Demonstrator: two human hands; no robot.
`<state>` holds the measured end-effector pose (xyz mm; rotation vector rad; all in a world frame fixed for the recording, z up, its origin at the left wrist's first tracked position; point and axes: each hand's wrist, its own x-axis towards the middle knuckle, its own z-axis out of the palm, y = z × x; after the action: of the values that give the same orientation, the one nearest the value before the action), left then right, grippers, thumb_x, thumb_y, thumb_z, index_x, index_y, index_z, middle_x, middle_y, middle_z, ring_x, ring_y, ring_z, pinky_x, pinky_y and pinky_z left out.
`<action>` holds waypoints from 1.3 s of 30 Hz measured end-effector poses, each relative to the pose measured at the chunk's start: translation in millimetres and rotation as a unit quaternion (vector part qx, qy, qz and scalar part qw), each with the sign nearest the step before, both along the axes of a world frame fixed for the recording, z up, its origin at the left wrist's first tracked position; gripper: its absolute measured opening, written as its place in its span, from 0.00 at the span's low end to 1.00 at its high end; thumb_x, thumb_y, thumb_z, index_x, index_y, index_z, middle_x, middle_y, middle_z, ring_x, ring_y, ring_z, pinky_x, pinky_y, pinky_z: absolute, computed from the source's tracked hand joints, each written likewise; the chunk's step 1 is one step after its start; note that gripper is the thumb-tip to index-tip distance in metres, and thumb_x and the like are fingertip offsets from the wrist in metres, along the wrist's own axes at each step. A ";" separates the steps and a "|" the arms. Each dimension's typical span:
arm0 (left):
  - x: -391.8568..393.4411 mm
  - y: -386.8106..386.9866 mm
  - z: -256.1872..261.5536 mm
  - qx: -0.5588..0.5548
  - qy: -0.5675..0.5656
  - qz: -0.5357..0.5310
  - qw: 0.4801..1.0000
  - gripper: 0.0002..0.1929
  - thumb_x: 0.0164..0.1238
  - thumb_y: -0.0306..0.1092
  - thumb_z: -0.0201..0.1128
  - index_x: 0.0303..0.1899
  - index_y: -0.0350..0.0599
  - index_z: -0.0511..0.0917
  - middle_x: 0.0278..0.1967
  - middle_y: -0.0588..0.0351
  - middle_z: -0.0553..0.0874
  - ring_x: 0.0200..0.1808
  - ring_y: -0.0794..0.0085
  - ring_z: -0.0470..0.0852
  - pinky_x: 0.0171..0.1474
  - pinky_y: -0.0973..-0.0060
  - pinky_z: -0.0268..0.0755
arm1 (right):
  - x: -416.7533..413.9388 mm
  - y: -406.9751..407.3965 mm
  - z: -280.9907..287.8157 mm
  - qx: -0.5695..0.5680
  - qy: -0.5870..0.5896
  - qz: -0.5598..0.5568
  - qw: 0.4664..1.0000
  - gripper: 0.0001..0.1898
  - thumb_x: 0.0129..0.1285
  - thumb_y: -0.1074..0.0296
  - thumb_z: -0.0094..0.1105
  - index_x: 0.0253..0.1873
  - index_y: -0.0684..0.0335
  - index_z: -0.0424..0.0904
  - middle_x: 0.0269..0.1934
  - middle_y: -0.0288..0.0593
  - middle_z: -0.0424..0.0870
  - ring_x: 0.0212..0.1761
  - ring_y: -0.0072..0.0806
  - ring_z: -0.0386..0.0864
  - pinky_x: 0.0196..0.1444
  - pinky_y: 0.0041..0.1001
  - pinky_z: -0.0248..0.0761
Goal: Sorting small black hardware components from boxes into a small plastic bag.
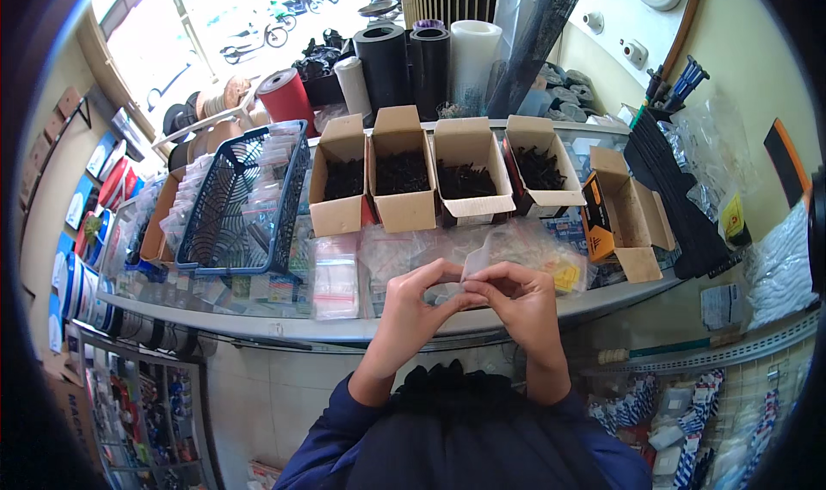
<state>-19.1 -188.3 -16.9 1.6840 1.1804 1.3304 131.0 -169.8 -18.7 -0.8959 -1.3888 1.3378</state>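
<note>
Both hands meet over the front edge of a glass counter. My left hand [416,303] and my right hand [516,296] pinch a small clear plastic bag [478,261] between thumbs and fingers; whether it holds anything cannot be told. Beyond them stand open cardboard boxes of black screws, among them a box at the left [342,180], a wider one [401,170], a third [466,177] and one at the right [540,167]. A stack of zip bags [335,277] with red seal lines lies left of my left hand.
A blue plastic basket [193,232] with filled bags stands at the left, beside a cardboard box [155,238] of packets. An open orange-and-black carton [635,219] is at the right. Rolls of sheeting [381,70] line the counter's far side. Loose plastic bags [400,251] lie before the boxes.
</note>
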 end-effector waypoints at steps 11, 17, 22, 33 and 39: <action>-10.3 -4.6 2.0 0.044 0.091 0.148 0.984 0.05 0.54 0.22 0.60 0.34 0.38 0.78 0.32 0.51 0.82 0.32 0.68 0.81 0.35 0.78 0.71 | 5.5 -1.6 4.9 0.123 -0.119 -0.044 0.984 0.03 0.57 0.77 0.58 0.34 0.69 0.74 0.27 0.39 0.79 0.31 0.19 0.77 0.36 0.18 0.71; -15.0 0.6 16.6 0.297 0.349 0.030 0.888 0.08 0.45 0.22 0.60 0.31 0.42 0.78 0.54 0.52 0.72 0.54 0.59 0.72 0.53 0.66 0.66 | 6.8 2.3 11.7 0.189 -0.137 -0.072 0.970 0.04 0.56 0.77 0.57 0.35 0.69 0.73 0.28 0.45 0.79 0.29 0.27 0.79 0.34 0.22 0.72; -14.0 8.0 30.5 0.266 0.364 -0.023 0.892 0.10 0.45 0.30 0.66 0.30 0.42 0.74 0.51 0.51 0.74 0.57 0.56 0.70 0.56 0.59 0.64 | 20.2 4.4 24.3 0.122 -0.171 -0.060 0.976 0.05 0.57 0.75 0.57 0.36 0.69 0.74 0.29 0.45 0.79 0.31 0.25 0.80 0.36 0.20 0.71; -0.3 25.3 33.2 0.109 0.131 -0.128 0.977 0.32 0.49 0.38 0.68 0.56 0.42 0.64 0.41 0.47 0.78 0.42 0.57 0.78 0.47 0.66 0.69 | 42.6 16.9 48.1 0.302 -0.202 -0.046 0.931 0.11 0.53 0.68 0.63 0.38 0.67 0.76 0.34 0.45 0.79 0.37 0.32 0.78 0.40 0.25 0.71; -10.1 34.1 32.1 0.028 0.092 -0.239 0.966 0.30 0.56 0.36 0.63 0.60 0.42 0.60 0.36 0.53 0.78 0.38 0.70 0.76 0.45 0.74 0.67 | 43.8 16.6 61.0 0.436 -0.302 0.080 0.844 0.16 0.45 0.65 0.68 0.39 0.63 0.76 0.35 0.42 0.78 0.41 0.37 0.75 0.44 0.30 0.68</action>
<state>-29.2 -154.2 15.2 2.0068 0.7635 0.9314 174.8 -153.2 42.3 -0.5683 -2.3208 0.3696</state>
